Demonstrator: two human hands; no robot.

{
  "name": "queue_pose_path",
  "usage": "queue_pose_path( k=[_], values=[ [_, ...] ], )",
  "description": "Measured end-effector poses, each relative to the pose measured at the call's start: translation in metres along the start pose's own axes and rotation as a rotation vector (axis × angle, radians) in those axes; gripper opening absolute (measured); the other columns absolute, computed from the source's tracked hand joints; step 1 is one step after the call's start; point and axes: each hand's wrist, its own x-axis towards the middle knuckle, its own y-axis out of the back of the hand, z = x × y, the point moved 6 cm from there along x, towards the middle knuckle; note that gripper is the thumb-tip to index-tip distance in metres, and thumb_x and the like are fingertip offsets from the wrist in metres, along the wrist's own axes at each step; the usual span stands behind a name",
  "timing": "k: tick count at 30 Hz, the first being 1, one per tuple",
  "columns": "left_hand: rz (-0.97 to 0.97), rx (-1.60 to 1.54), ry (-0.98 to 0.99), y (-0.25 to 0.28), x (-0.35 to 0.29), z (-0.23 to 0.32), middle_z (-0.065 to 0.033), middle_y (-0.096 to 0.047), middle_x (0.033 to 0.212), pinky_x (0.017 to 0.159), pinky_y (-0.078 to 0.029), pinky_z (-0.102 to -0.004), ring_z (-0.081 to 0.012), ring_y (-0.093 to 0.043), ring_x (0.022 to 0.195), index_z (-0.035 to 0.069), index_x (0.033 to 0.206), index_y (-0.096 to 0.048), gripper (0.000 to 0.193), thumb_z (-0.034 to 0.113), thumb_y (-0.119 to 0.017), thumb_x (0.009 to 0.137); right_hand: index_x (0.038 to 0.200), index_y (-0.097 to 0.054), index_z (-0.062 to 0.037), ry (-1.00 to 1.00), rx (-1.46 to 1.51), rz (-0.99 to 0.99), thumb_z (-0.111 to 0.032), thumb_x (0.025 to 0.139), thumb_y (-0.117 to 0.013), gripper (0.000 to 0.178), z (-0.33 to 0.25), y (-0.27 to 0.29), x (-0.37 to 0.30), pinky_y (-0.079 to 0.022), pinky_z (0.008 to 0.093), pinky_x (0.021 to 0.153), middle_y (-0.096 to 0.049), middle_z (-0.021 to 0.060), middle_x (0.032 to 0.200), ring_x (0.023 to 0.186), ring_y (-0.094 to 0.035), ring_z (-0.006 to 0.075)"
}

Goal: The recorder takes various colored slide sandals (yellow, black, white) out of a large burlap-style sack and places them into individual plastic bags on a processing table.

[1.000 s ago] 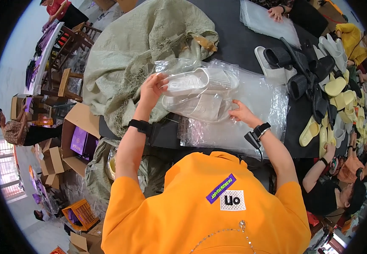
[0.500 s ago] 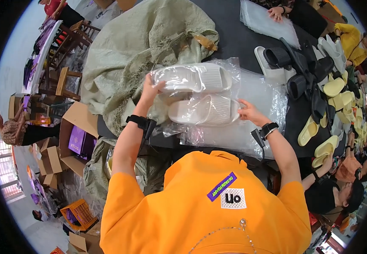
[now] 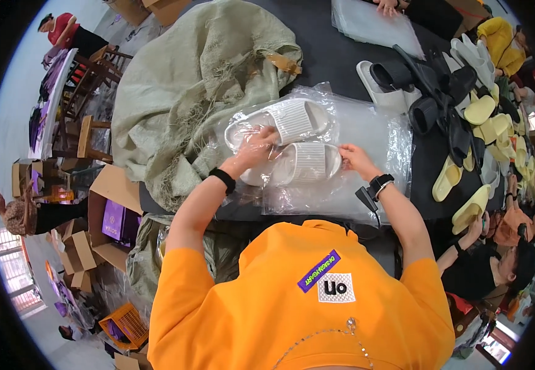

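Note:
Two white ribbed slide slippers lie side by side on the dark table (image 3: pixel 316 37). The far slipper (image 3: pixel 283 119) sits inside a crinkled clear plastic bag (image 3: pixel 246 123). The near slipper (image 3: pixel 304 163) lies on a stack of flat clear bags (image 3: pixel 372 135). My left hand (image 3: pixel 256 148) is pushed into the bag's mouth, fingers on the plastic between the two slippers. My right hand (image 3: pixel 357 159) pinches the near slipper's right end and the plastic there.
A large grey-green woven sack (image 3: pixel 187 86) is heaped at the table's left. Black, white and yellow slippers (image 3: pixel 458 117) pile up on the right. Another person's hands (image 3: pixel 387 6) work on bags at the far edge. Cardboard boxes (image 3: pixel 110 209) stand below left.
The slippers and bag have been lowered from a lifted, tilted hold onto the stack of bags. My left hand went from the bag's left end to between the two slippers.

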Motion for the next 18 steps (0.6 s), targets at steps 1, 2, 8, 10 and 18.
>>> queue_pose_path(
  k=[1,2,8,10,18],
  values=[
    [-0.057,-0.016,-0.038,-0.003,0.008,0.013,-0.0119,-0.048,0.113,0.092,-0.029,-0.0458,-0.0327,-0.04,0.11,0.015,0.115,-0.052,0.044,0.029,-0.058,0.074,0.109,-0.05,-0.0095,0.0,0.005,0.009,-0.029,0.085,-0.052,0.031,0.0,0.0,0.0,-0.045,0.0231,0.064,-0.056,-0.0003,0.085,0.072,-0.054,0.0069],
    [-0.115,-0.031,-0.075,-0.008,0.014,0.025,-0.0122,-0.047,0.116,0.092,-0.029,-0.0464,-0.0324,-0.038,0.112,0.014,0.114,-0.053,0.044,0.028,-0.058,0.073,0.107,-0.05,-0.0099,-0.002,-0.001,0.018,-0.029,0.085,-0.053,0.029,0.0,0.0,0.0,-0.045,0.0231,0.064,-0.056,-0.0007,0.085,0.072,-0.054,0.007],
    [0.132,-0.162,0.039,-0.038,0.019,0.027,-0.0132,-0.047,0.094,0.08,-0.033,-0.0454,-0.0318,-0.041,0.098,0.002,0.079,-0.055,0.021,0.007,-0.057,0.059,0.091,-0.053,-0.0081,0.084,0.144,0.121,-0.023,0.086,-0.051,0.016,-0.013,0.002,-0.009,-0.045,0.024,0.061,-0.054,-0.0009,0.079,0.069,-0.054,0.0086],
    [0.142,-0.092,0.061,-0.024,0.017,0.025,-0.0144,-0.048,0.095,0.08,-0.032,-0.0452,-0.0319,-0.04,0.1,0.001,0.081,-0.056,0.022,0.008,-0.056,0.059,0.088,-0.053,-0.0083,0.138,0.21,0.199,-0.023,0.086,-0.051,0.015,-0.01,0.019,-0.019,-0.044,0.0225,0.058,-0.053,-0.0008,0.076,0.067,-0.053,0.0083],
    [0.308,-0.143,0.032,0.027,-0.01,0.025,-0.0169,-0.053,0.09,0.076,-0.031,-0.0414,-0.0349,-0.046,0.087,0.0,0.087,-0.056,0.025,0.009,-0.053,0.063,0.105,-0.045,-0.0081,0.336,0.051,0.487,-0.016,0.087,-0.047,0.02,-0.016,0.062,-0.075,-0.034,0.0213,0.044,-0.044,-0.0019,0.06,0.05,-0.041,0.0058]
  ],
)
